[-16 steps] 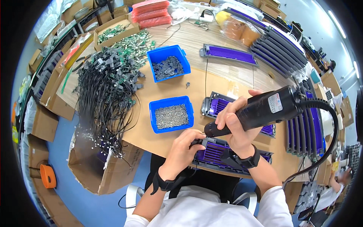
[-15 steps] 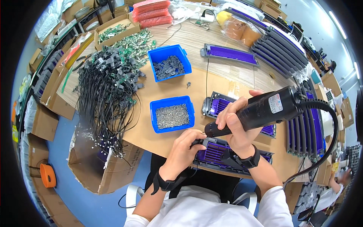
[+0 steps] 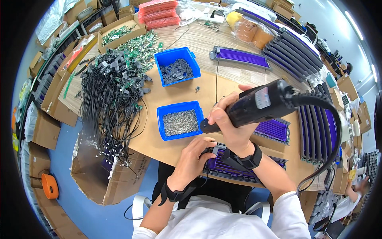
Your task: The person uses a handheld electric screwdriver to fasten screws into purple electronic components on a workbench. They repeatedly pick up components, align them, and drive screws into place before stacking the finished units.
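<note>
A black corded electric screwdriver (image 3: pixel 248 107) is gripped in my right hand (image 3: pixel 234 129), its nose pointing left and down. That nose is at the right rim of a blue bin (image 3: pixel 181 136) full of small silver screws (image 3: pixel 180 122); whether a screw sits on its bit is too small to tell. With thumb and fingers closed, my left hand (image 3: pixel 190 159) holds the left end of a dark grey and purple slatted panel (image 3: pixel 229 169) at the table's near edge. My right wrist and forearm hide part of this panel.
Behind stands a second blue bin (image 3: pixel 177 54) with grey ring-shaped parts. Black cables with connectors (image 3: pixel 111 91) heap on the left beside green circuit boards (image 3: pixel 139 46). More slatted panels (image 3: pixel 294 51) are stacked at right. The screwdriver's thick cord (image 3: pixel 338 131) loops down the right side.
My right hand has brought the screwdriver left and up, off the panel's left end to the screw bin's edge. My left hand stays on the panel.
</note>
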### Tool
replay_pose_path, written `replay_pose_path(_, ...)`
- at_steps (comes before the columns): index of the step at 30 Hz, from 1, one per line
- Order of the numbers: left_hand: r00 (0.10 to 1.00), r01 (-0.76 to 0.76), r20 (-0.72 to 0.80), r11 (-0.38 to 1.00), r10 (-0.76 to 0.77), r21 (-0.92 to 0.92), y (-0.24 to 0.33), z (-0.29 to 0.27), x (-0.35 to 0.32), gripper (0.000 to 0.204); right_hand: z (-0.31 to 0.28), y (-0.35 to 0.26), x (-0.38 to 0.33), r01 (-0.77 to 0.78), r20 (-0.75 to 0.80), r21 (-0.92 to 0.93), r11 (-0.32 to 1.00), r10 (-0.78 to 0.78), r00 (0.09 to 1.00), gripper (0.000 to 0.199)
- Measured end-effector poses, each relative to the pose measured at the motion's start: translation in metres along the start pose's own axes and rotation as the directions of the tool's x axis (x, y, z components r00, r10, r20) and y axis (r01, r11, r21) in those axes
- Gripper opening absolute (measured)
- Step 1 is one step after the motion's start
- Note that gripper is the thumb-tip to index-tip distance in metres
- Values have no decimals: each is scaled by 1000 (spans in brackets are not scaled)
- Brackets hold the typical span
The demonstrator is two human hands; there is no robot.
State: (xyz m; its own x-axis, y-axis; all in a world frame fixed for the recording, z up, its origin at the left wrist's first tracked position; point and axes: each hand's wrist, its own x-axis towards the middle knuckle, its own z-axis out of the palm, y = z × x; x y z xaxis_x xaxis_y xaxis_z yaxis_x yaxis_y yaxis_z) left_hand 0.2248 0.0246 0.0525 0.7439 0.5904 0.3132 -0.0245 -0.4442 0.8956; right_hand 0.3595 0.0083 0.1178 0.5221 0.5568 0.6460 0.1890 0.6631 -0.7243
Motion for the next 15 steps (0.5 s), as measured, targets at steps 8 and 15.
replay_pose_path(8, 1000, -29, -1, 999, 29, 43, -3, 1, -1, 31, -10, 1, 2, -2, 21, -67, 998, 3, 1000, 59)
replay_pose_path(15, 1000, -8, -21, 1000, 8, -4, -1, 2, 0, 31, -4, 5, 1, -29, -15, 54, 998, 30, 999, 60)
